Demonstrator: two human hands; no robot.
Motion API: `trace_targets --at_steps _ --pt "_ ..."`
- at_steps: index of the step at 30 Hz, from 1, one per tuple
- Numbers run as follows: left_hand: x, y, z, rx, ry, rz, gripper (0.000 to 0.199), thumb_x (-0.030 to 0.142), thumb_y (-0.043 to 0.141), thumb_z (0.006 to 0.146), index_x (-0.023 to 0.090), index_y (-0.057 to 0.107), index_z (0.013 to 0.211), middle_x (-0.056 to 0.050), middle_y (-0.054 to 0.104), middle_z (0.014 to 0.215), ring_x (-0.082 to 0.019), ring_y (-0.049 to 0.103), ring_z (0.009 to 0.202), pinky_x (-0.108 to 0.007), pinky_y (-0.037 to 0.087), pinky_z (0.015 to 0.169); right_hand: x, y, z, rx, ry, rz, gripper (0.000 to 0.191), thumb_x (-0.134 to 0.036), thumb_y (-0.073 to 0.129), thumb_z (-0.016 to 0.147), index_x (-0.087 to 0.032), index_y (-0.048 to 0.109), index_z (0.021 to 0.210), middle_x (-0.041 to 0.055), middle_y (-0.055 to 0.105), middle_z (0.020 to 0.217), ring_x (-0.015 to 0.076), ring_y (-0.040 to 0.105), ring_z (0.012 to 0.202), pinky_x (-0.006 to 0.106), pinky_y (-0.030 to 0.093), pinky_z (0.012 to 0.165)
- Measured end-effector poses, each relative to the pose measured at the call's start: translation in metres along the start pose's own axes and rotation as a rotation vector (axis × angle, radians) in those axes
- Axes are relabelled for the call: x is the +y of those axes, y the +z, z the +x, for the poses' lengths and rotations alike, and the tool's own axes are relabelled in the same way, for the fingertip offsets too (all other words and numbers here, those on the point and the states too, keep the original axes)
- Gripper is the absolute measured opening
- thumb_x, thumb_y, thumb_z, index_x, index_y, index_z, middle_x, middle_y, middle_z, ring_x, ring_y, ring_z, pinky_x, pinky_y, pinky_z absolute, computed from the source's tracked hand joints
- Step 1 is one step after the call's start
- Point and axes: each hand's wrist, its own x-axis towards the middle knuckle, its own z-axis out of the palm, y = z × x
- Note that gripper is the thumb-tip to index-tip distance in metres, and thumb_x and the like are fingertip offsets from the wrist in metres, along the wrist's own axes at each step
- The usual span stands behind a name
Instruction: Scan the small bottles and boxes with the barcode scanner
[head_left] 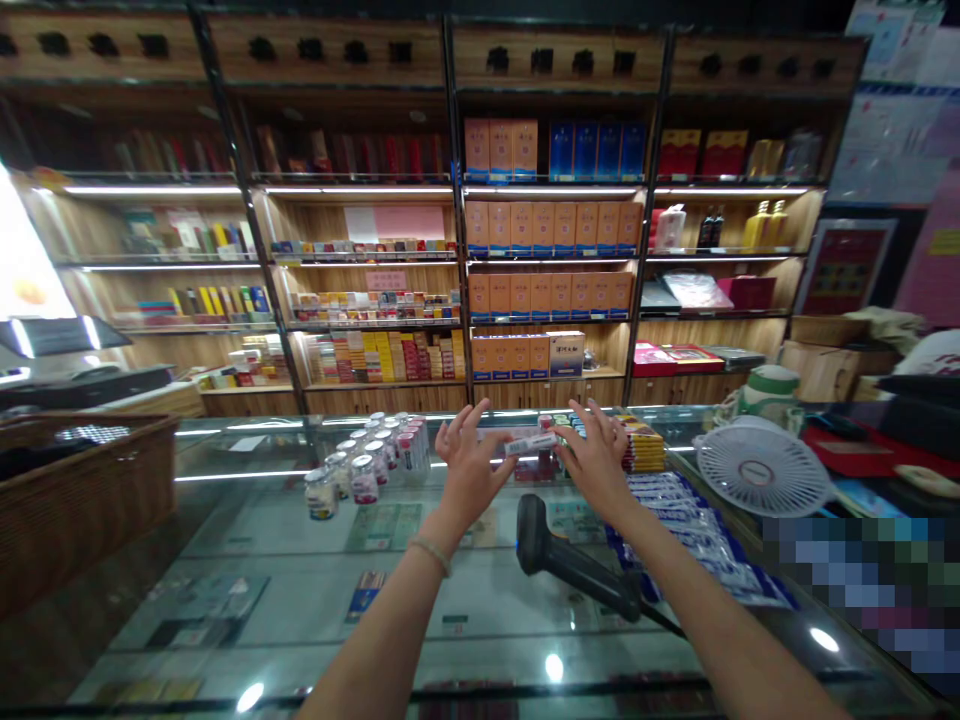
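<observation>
A small white pack (531, 444) with a printed label is held between my two hands above the glass counter (292, 570). My left hand (471, 460) pinches its left end between thumb and index finger, the other fingers raised. At its right end, my right hand (596, 455) has thumb and index finger against the pack, its other fingers lifted. A black handheld scanner (574, 565) lies on the glass below my hands. Behind the hands stand rows of small packs, partly hidden by my fingers.
Small jars (365, 480) stand in rows at left. Blue-and-silver packets (694, 540) and a white fan (761, 468) are at right. A wicker basket (90, 500) sits far left. Beyond the counter, lit shelves hold orange boxes (551, 228) and other goods.
</observation>
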Motion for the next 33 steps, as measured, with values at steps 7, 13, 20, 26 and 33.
trace_targets --at_steps 7,13,20,26,33 --pt "-0.003 0.001 -0.002 0.0 -0.008 0.001 0.015 0.031 0.074 0.081 0.029 0.073 0.095 -0.006 0.044 0.154 -0.032 0.032 0.145 -0.06 0.015 0.119 -0.007 -0.018 0.01 -0.135 0.024 -0.105 0.032 -0.032 0.054 0.096 -0.032 0.064 0.126 0.0073 0.049 0.152 0.0312 0.034 0.144 0.059 0.023 0.113" --pt "-0.004 0.003 -0.004 -0.01 -0.041 0.012 0.015 0.033 0.074 0.081 0.03 0.073 0.095 -0.005 0.045 0.153 -0.033 0.034 0.143 -0.059 0.015 0.119 -0.025 -0.05 -0.022 -0.284 0.011 -0.118 0.043 -0.038 0.056 0.092 -0.026 0.058 0.134 0.0094 0.049 0.152 0.0323 0.035 0.144 0.057 0.026 0.114" --pt "-0.007 0.004 -0.007 -0.009 -0.051 0.01 0.017 0.031 0.074 0.08 0.029 0.073 0.097 -0.005 0.044 0.154 -0.034 0.034 0.143 -0.059 0.014 0.119 -0.055 -0.054 -0.083 -0.555 0.069 -0.02 0.061 -0.043 0.066 0.083 -0.021 0.055 0.139 0.0148 0.042 0.156 0.0395 0.033 0.146 0.062 0.029 0.114" --pt "-0.008 0.003 -0.008 -0.011 -0.058 0.01 0.019 0.031 0.076 0.079 0.03 0.073 0.098 -0.005 0.046 0.153 -0.034 0.035 0.142 -0.059 0.015 0.119 -0.061 -0.042 -0.095 -0.498 0.041 -0.03 0.04 -0.039 0.065 0.083 -0.021 0.064 0.119 0.0147 0.05 0.15 0.0389 0.036 0.144 0.064 0.028 0.113" --pt "-0.01 0.002 -0.009 -0.004 -0.078 0.009 0.019 0.03 0.077 0.078 0.029 0.073 0.097 -0.006 0.048 0.15 -0.033 0.036 0.141 -0.058 0.018 0.118 -0.061 -0.045 -0.096 -0.333 -0.008 0.022 0.028 -0.025 0.062 0.079 -0.019 0.067 0.106 0.0116 0.047 0.153 0.0342 0.044 0.14 0.053 0.04 0.11"
